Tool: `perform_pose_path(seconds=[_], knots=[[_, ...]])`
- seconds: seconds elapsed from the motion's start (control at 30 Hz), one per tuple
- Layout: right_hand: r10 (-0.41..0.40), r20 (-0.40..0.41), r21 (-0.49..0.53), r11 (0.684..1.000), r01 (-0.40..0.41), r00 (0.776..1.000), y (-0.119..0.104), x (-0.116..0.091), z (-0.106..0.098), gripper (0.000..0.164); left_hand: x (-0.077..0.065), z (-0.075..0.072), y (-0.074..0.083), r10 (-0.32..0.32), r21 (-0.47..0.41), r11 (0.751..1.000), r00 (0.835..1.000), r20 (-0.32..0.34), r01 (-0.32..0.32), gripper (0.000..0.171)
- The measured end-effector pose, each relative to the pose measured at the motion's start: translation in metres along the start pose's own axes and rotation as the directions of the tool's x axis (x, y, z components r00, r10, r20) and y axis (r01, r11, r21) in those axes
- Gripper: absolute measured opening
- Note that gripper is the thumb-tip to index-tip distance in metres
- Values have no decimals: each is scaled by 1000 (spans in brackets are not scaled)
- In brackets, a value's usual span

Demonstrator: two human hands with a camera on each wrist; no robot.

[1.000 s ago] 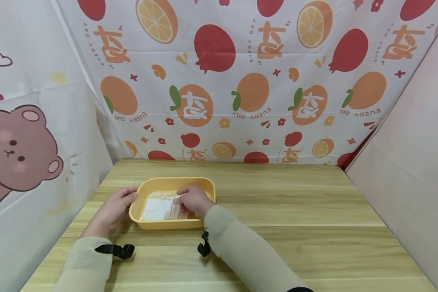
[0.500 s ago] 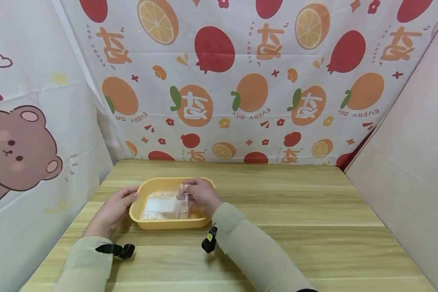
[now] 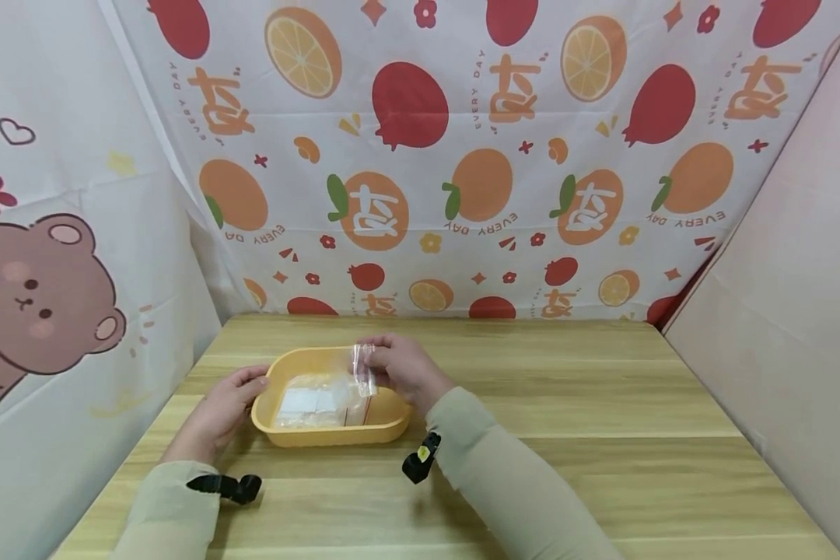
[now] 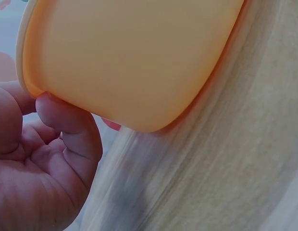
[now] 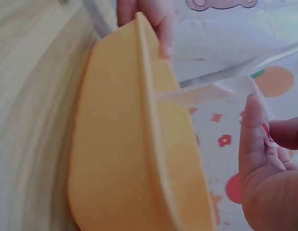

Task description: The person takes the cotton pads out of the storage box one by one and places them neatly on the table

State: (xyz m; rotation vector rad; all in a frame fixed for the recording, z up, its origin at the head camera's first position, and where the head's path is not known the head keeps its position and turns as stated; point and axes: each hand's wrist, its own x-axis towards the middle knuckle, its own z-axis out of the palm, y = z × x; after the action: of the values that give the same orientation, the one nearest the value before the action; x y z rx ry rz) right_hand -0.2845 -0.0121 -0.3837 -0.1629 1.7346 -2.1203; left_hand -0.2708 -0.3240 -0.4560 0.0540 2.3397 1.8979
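Note:
A yellow plastic tray (image 3: pixel 322 438) rests on the table at centre left. My left hand (image 3: pixel 217 416) grips its left end, thumb at the rim; the left wrist view shows the curled fingers (image 4: pixel 74 127) against the tray wall (image 4: pixel 130 62). Over the tray's right end, my right hand (image 3: pixel 409 372) pinches a clear plastic bag (image 3: pixel 362 369) between thumb and fingers. The right wrist view has the bag (image 5: pixel 226 90) stretching from the fingertips back over the tray rim. Clear bags with white contents (image 3: pixel 308 402) lie inside the tray, a red line showing near their right edge.
The wooden table (image 3: pixel 567 435) extends to the right and front. A fruit-print cloth (image 3: pixel 420 194) hangs along the back edge, a bear-print cloth (image 3: pixel 49 303) at the left, and a plain pale cloth (image 3: pixel 784 295) at the right. Black camera straps (image 3: pixel 224 486) circle both wrists.
My right hand has risen from inside the tray and moved right, drawing the clear bag up with it. My left hand stays on the tray's left end.

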Motion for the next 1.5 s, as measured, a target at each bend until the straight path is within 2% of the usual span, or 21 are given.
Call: perform_pose_path(seconds=[0.27, 0.57, 0.67, 0.8, 0.93, 1.07, 1.23, 1.37, 1.5], knots=[[-87, 0, -53, 995, 87, 996, -31, -11, -22, 24, 7, -6, 8, -13, 13, 1000, 1000, -2, 14, 58], [-103, 91, -238, 964, 122, 990, -58, -29, -68, 23, 5, -1, 5, -38, -2, 999, 999, 13, 38, 57], [-111, 152, -323, 934, 155, 982, -69, -38, -85, 16, 5, -1, 5, -35, 2, 999, 999, 7, 35, 58], [-103, 249, -440, 874, 207, 963, -80, -49, -106, 9, 7, -1, 6, -18, 9, 1000, 1000, 9, 18, 59], [-37, 344, -544, 807, 231, 938, -84, -54, -119, 10, 7, -2, 2, -27, 7, 1000, 1000, 6, 27, 58], [47, 385, -634, 739, 227, 922, -83, -54, -127, 14, 6, -3, -2, -34, 5, 999, 999, 2, 34, 59], [171, 422, -677, 712, 184, 890, -73, -48, -132, 14, 4, -3, -4, -32, 2, 999, 999, -1, 32, 58], [249, 445, -719, 673, 177, 860, -61, -42, -134, 12, 4, -2, -4, -25, -1, 1000, 1000, -1, 25, 57], [280, 433, -753, 634, 174, 857, -48, -32, -136, 12, 5, -1, -4, -16, -1, 1000, 1000, 1, 16, 59]])
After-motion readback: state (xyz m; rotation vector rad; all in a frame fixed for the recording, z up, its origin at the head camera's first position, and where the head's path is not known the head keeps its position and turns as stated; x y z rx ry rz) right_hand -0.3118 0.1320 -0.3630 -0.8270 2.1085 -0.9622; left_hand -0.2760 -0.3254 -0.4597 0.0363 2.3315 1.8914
